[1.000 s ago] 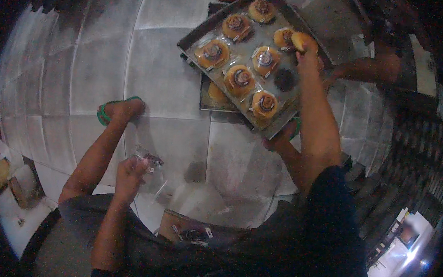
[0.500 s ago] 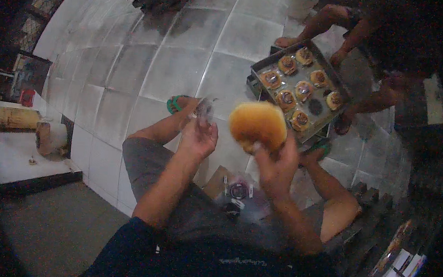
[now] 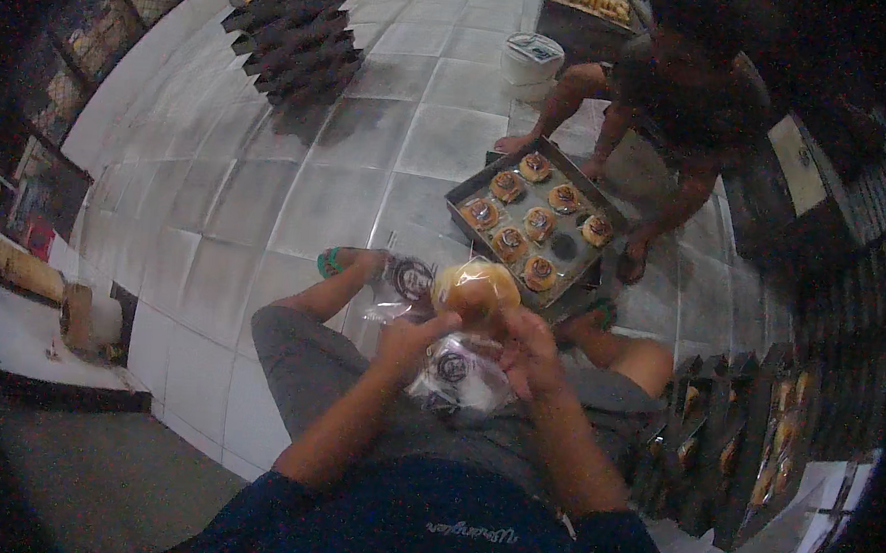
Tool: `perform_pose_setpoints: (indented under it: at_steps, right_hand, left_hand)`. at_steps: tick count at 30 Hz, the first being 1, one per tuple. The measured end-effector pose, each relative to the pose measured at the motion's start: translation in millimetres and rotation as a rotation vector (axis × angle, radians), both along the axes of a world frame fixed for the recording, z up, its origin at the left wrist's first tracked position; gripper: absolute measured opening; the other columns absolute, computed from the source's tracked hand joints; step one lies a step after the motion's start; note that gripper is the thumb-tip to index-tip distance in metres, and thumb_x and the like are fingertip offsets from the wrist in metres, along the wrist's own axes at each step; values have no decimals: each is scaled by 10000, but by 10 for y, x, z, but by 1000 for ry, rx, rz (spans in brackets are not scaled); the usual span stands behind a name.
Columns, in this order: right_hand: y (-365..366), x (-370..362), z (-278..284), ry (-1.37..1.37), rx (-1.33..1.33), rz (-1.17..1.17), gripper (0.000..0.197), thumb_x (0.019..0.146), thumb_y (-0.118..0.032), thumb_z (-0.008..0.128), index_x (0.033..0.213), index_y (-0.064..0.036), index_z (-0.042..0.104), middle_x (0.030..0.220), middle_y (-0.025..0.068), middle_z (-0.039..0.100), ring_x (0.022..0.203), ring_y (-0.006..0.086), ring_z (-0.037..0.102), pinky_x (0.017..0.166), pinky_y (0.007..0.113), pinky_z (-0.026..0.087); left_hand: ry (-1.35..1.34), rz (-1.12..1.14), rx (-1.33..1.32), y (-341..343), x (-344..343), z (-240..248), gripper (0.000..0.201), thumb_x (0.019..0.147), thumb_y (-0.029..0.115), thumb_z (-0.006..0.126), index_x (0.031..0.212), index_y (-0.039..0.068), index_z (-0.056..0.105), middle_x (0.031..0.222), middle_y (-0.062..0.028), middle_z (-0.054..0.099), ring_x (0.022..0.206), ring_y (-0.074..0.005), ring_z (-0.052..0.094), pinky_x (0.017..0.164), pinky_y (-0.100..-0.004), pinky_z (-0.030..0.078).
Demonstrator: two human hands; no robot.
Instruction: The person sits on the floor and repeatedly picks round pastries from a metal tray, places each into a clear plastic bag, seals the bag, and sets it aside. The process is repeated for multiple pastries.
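A round golden-brown bun (image 3: 470,290) is between my hands in front of my lap, with shiny clear plastic over at least part of it. My left hand (image 3: 412,341) is closed at its left side on a clear plastic bag (image 3: 411,278) with a dark round print. My right hand (image 3: 532,353) grips the bun's lower right edge, thumb and fingers closed; exactly how far the bun sits inside the bag I cannot tell. Below my hands, more printed clear bags (image 3: 455,375) lie in a loose pile on my lap.
Beyond my right foot a dark baking tray (image 3: 568,245) holds several topped buns in plastic. Another person (image 3: 672,118) crouches behind it. A white bucket (image 3: 531,66) and stacked trays (image 3: 293,43) stand farther off. Racked trays (image 3: 731,422) stand at my right.
My right hand has brought the bun left and lower, against the bag in my left hand. Plastic now covers part of the bun. My view has tilted up, showing more floor.
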State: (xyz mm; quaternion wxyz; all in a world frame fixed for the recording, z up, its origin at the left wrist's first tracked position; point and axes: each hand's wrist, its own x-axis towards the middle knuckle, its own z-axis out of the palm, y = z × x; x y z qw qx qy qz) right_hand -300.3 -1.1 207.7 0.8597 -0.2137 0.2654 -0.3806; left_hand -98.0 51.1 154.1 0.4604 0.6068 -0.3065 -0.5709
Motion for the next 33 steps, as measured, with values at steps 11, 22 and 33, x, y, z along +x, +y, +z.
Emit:
perform_pose_setpoints:
  at_steps: [11, 22, 33]
  right_hand:
    - [11, 427, -829, 936, -1102, 222, 496, 846, -193, 813, 1283, 1, 681, 1208, 196, 735, 1115, 264, 714, 1003, 388, 535]
    - [-1726, -1037, -4034, 687, 502, -363, 873, 838, -459, 807, 1508, -35, 443, 1454, 182, 539, 1256, 366, 583, 1072, 530, 472]
    - [-1469, -554, -3200, 420, 248, -517, 434, 874, -360, 703, 1178, -73, 587, 1101, 139, 617, 989, 324, 637, 814, 526, 557]
  left_hand:
    - [733, 354, -7, 4, 196, -714, 758, 1024, 657, 477, 1457, 35, 514, 1426, -183, 583, 1301, -342, 587, 1088, -497, 487]
    - [1061, 505, 117, -169, 834, -902, 875, 969, 745, 478, 1457, 19, 510, 1446, -209, 581, 1287, -372, 599, 1082, -532, 493]
    - [998, 555, 15, -229, 995, -1320, 816, 955, 722, 527, 1441, 67, 536, 1415, -168, 595, 1281, -363, 585, 1092, -529, 474]
